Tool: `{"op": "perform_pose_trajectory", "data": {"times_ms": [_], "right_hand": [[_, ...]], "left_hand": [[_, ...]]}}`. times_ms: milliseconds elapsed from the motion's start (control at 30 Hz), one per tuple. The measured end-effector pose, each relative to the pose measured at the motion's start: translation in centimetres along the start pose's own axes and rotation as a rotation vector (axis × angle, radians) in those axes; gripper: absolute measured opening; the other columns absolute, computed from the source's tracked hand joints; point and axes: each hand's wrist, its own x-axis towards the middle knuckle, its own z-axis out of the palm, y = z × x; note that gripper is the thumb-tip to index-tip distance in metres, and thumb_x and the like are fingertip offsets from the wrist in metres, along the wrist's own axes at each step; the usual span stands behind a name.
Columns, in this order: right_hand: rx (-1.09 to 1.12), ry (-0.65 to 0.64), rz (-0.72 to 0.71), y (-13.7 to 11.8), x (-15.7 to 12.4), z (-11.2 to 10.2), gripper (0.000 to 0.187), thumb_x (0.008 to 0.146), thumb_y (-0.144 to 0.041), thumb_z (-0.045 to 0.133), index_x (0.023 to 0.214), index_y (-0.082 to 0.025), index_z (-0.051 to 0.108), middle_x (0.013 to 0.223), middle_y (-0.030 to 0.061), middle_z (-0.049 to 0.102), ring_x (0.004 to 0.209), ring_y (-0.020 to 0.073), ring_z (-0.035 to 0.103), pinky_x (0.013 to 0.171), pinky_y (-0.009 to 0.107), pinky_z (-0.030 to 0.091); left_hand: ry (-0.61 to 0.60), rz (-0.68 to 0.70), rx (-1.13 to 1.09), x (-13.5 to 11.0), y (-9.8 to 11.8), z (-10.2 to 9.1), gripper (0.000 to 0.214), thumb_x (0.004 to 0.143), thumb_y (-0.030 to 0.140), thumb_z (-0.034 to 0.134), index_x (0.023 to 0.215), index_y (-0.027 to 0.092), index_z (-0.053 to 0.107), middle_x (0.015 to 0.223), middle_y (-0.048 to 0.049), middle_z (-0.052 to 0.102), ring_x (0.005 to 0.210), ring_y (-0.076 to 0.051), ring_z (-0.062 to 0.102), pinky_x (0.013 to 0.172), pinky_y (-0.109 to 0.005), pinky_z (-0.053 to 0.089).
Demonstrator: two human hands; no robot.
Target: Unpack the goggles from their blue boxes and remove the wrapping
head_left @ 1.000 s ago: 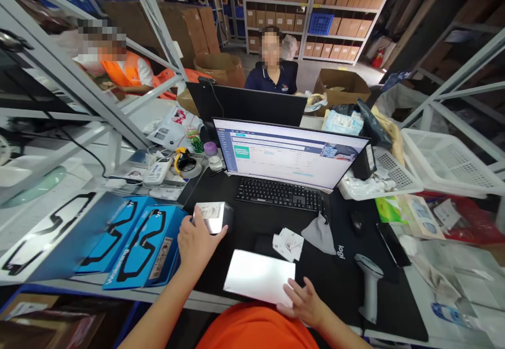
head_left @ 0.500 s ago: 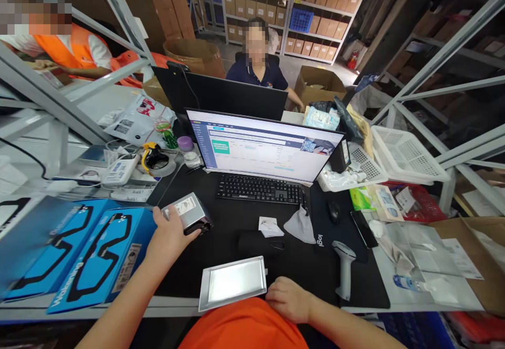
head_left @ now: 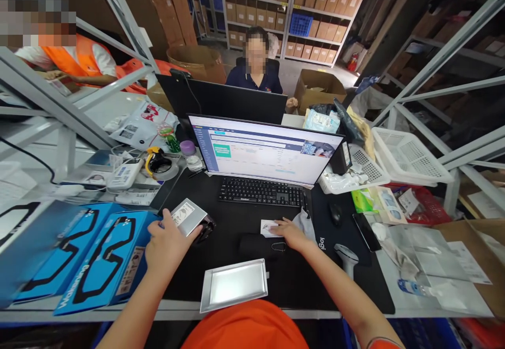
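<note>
Silver tray (head_left: 235, 286) lies hollow side up at the near edge of the black mat (head_left: 292, 286), just in front of the orange top (head_left: 244, 328) and well apart from all the fingers. Off to the left, blue boxes (head_left: 108, 259) with goggle shapes printed on them stand side by side near the left forearm. Farther in, the left hand (head_left: 169, 246) grasps a silver box (head_left: 190, 217): the fingers wrap its left side, the thumb lies along its near right side, and the labelled face between them tilts upward. A dark, glossy thing (head_left: 208, 229) shows just beyond the thumb tip, too unclear to name. Between the hands lies a black case (head_left: 256, 245) with a clip at its right end. Just past it, the right hand (head_left: 291, 233) reaches forward with its fingertips over the right edge of a white card (head_left: 268, 227); whether they pinch it or only rest there, I cannot tell. A grey cloth (head_left: 305, 223) lies right beside that hand. Beyond come the keyboard (head_left: 260, 192), then the lit monitor (head_left: 256, 151), and behind a second screen (head_left: 224, 99) a person (head_left: 256, 78) sits facing this way.
</note>
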Motion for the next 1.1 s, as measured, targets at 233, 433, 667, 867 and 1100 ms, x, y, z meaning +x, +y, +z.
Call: {"op": "perform_pose_trajectory", "data": {"times_ms": [233, 433, 667, 867, 1100], "right_hand": [[0.007, 0.015, 0.025, 1.1, -1.0, -0.9, 0.067, 0.078, 0.004, 0.047, 0.136, -0.027, 0.06, 0.145, 0.0049, 0.057, 0.14, 0.0243, 0.045, 0.119, 0.05, 0.026], [0.089, 0.021, -0.002, 0.4, 1.0, -0.2, 0.072, 0.076, 0.005, 0.043, 0.137, -0.028, 0.059, 0.146, -0.0017, 0.056, 0.143, 0.0193, 0.04, 0.122, 0.044, 0.02], [0.217, 0.209, 0.232, 1.8, 3.2, 0.6, 0.036, 0.095, -0.026, 0.044, 0.112, -0.02, 0.074, 0.113, 0.0095, 0.076, 0.105, 0.0274, 0.07, 0.096, 0.043, 0.051], [0.295, 0.204, 0.289, 1.7, 2.9, 0.5, 0.037, 0.094, -0.034, 0.046, 0.114, -0.018, 0.073, 0.112, 0.0102, 0.075, 0.103, 0.0276, 0.069, 0.093, 0.041, 0.052], [0.38, -0.053, 0.162, -0.5, 2.3, 1.2, 0.082, 0.06, -0.045, 0.087, 0.135, -0.021, 0.061, 0.139, 0.0109, 0.061, 0.124, 0.0309, 0.06, 0.106, 0.042, 0.046]], "left_hand": [[0.331, 0.24, -0.082, -4.9, -1.4, 1.1, 0.088, 0.088, 0.057, 0.053, 0.153, 0.004, 0.023, 0.156, -0.0341, 0.013, 0.145, -0.05, 0.021, 0.111, -0.06, 0.032], [-0.164, 0.464, -0.297, -11.9, -4.9, 10.1, 0.062, 0.091, 0.047, 0.048, 0.144, 0.016, 0.043, 0.151, -0.0201, 0.04, 0.135, -0.035, 0.048, 0.107, -0.048, 0.045], [-0.594, 0.105, -0.372, -12.8, -5.1, 14.1, 0.063, 0.095, 0.035, 0.031, 0.15, 0.007, 0.026, 0.132, -0.0207, 0.062, 0.12, -0.03, 0.062, 0.102, -0.041, 0.047], [-0.643, 0.076, -0.356, -12.4, -4.6, 13.2, 0.058, 0.095, 0.027, 0.031, 0.15, 0.008, 0.028, 0.134, -0.0202, 0.062, 0.121, -0.028, 0.062, 0.102, -0.037, 0.044], [-0.692, 0.079, -0.351, -12.5, -4.4, 12.7, 0.054, 0.095, 0.027, 0.034, 0.146, 0.009, 0.032, 0.135, -0.0183, 0.061, 0.124, -0.026, 0.059, 0.103, -0.033, 0.042]]}}
